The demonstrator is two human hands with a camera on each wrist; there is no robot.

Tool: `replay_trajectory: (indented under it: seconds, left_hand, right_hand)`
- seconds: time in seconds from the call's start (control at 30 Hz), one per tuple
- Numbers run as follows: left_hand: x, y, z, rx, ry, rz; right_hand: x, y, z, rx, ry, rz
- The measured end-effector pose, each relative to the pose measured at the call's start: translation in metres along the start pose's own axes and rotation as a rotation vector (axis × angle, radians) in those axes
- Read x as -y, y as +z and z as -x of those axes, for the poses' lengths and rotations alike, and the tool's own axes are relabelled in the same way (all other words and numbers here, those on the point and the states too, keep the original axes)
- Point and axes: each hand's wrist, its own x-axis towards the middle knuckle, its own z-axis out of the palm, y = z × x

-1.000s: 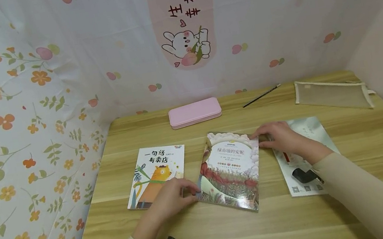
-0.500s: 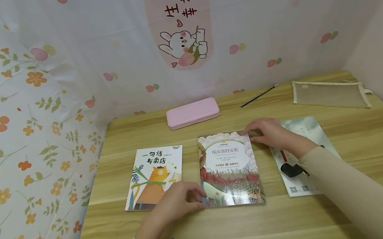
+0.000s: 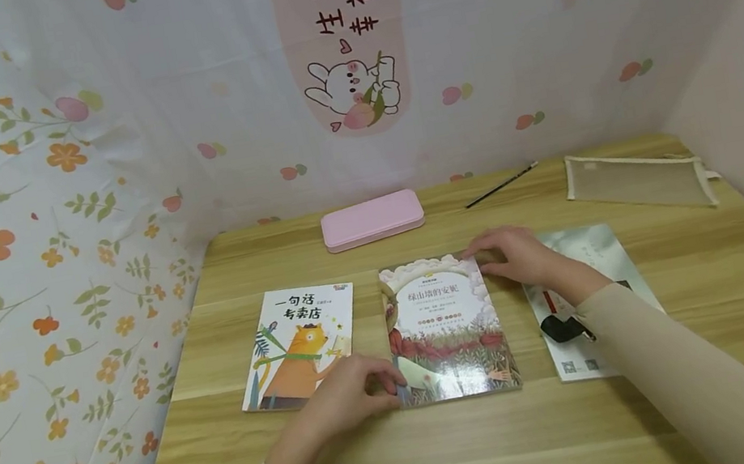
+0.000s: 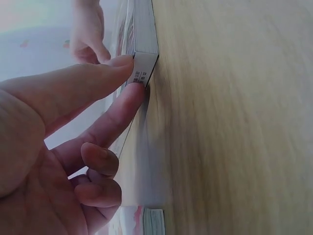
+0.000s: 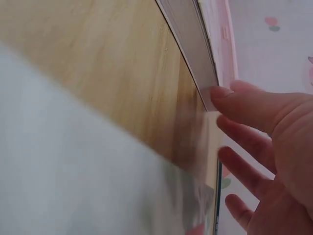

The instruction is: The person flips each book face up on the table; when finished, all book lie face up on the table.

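Observation:
In the head view a paperback book with clouds and red grass on its cover lies flat and square in the middle of the wooden table. My left hand pinches its lower left corner; in the left wrist view the thumb and index finger meet the spine. At the upper right corner is my right hand, thumb tip against the page edge in the right wrist view, other fingers loosely extended. A bear-cover book lies to the left, and a pale green book lies partly under the right forearm.
Along the table's back sit a pink pencil case, a black pencil and a beige mesh pouch. A patterned cloth hangs behind and down the left side of the wooden table.
The middle book has turned anticlockwise from a tilt to square with the table. Both hands have stayed at its corners, the right one shifting slightly left and up. The head view has shifted slightly.

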Motion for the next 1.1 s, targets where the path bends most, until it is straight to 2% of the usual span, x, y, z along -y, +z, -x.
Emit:
replay_trajectory:
  seconds: [0.2, 0.37, 0.5, 0.67, 0.87, 1.1]
  left_hand:
    - [-0.004, -0.003, -0.005, -0.035, 0.003, -0.028]
    - [-0.009, -0.007, -0.016, -0.061, -0.004, -0.078]
    - [-0.016, -0.008, -0.03, -0.023, -0.001, -0.05]
    - [-0.031, -0.004, -0.053, 0.059, 0.037, -0.004]
    - [-0.048, 0.003, -0.076, 0.116, 0.092, -0.032]
    - [-0.073, 0.017, -0.097, 0.177, 0.167, -0.124]
  right_hand:
    - [-0.008, -0.01, 0.025, -0.045, 0.015, -0.051]
    - [-0.017, -0.023, 0.047, -0.057, 0.043, -0.053]
    - [-0.023, -0.032, 0.066, -0.04, 0.125, -0.075]
    - [-0.039, -0.041, 0.083, -0.076, 0.149, -0.08]
    - [-0.061, -0.056, 0.096, -0.112, 0.162, -0.1]
    - [-0.085, -0.065, 0.11, -0.144, 0.14, -0.082]
